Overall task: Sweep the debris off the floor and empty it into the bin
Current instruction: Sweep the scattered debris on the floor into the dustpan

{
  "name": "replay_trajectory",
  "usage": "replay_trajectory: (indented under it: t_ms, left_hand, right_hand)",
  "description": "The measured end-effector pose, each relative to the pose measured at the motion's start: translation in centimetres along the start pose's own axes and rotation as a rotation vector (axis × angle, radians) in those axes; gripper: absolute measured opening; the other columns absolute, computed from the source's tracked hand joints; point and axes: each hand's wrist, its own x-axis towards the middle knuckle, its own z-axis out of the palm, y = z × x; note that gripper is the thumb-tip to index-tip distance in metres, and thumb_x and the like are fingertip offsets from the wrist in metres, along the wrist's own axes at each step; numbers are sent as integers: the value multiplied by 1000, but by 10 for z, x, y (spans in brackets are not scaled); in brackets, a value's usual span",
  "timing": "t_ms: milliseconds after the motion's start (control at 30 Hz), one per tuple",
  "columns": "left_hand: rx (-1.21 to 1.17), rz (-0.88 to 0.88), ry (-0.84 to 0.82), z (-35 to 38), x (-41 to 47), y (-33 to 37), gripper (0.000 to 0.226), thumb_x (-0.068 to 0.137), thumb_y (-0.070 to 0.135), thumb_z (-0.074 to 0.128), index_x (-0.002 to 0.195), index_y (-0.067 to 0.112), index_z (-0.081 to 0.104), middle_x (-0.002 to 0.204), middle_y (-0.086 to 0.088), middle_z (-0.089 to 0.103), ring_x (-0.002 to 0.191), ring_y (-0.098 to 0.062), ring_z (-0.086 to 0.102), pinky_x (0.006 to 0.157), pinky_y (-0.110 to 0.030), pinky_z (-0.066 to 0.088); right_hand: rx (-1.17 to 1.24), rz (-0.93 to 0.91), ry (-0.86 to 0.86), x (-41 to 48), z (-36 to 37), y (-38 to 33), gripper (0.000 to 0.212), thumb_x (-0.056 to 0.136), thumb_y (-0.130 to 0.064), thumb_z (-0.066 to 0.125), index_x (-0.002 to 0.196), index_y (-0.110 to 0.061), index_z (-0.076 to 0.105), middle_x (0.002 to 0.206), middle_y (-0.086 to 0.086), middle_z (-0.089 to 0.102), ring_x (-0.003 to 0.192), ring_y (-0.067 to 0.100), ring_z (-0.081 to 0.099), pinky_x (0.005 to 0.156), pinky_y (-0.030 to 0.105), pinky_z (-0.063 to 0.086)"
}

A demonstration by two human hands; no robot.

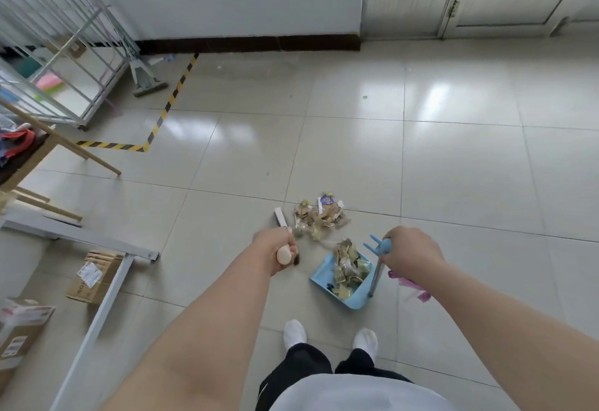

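Observation:
A pile of paper and wrapper debris (pixel 319 216) lies on the tiled floor just ahead of my feet. More scraps fill the blue dustpan (pixel 337 294), which sits on the floor right behind the pile. My right hand (pixel 411 248) grips the top of the dustpan's upright metal handle (pixel 376 276), by its blue comb end. My left hand (pixel 275 248) grips the broom handle's rounded top; the broom head (pixel 281 218) shows left of the pile, mostly hidden by the hand. No bin is in view.
Cardboard boxes (pixel 94 276) and a grey metal frame (pixel 97 310) lie at the lower left. A wooden stand (pixel 64 148) and a white wire rack (pixel 64 38) stand at the left. Yellow-black tape (pixel 168 106) marks the floor. A pink scrap (pixel 413 287) lies beside the dustpan.

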Motion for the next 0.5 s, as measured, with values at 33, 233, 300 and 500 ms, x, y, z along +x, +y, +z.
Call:
replay_trajectory:
  t_ms: [33, 233, 300, 500]
  left_hand:
    - [-13, -6, -8, 0, -2, 6, 28, 84, -6, 49, 107, 3, 60, 66, -9, 51, 28, -10, 46, 33, -13, 42]
    - [46, 70, -22, -3, -11, 44, 13, 85, -8, 49, 86, 3, 56, 67, -12, 52, 24, -9, 44, 32, -12, 41]
    - [112, 120, -17, -3, -9, 56, 13, 85, -10, 48, 83, 1, 55, 69, -13, 53, 22, -9, 43, 32, -11, 41]
    - [396, 212, 22, -15, 35, 92, 14, 84, -8, 53, 96, -1, 56, 70, -15, 55, 27, -13, 46, 34, -13, 39]
  right_hand:
    - [-3, 5, 6, 1, -2, 2, 16, 80, -15, 63, 94, -18, 69, 76, 0, 67, 72, 22, 66, 48, 22, 41]
    - [-3, 52, 26, 11, -13, -3, 21, 76, -11, 64, 95, -17, 69, 81, 1, 67, 74, 23, 64, 53, 23, 42]
    - [-1, 71, 41, 16, -16, -8, 20, 77, -11, 64, 95, -17, 68, 82, 1, 67, 76, 23, 65, 54, 23, 42]
    - [25, 136, 59, 32, -23, -24, 17, 79, -15, 62, 95, -18, 69, 84, 1, 67, 73, 23, 61, 51, 22, 37]
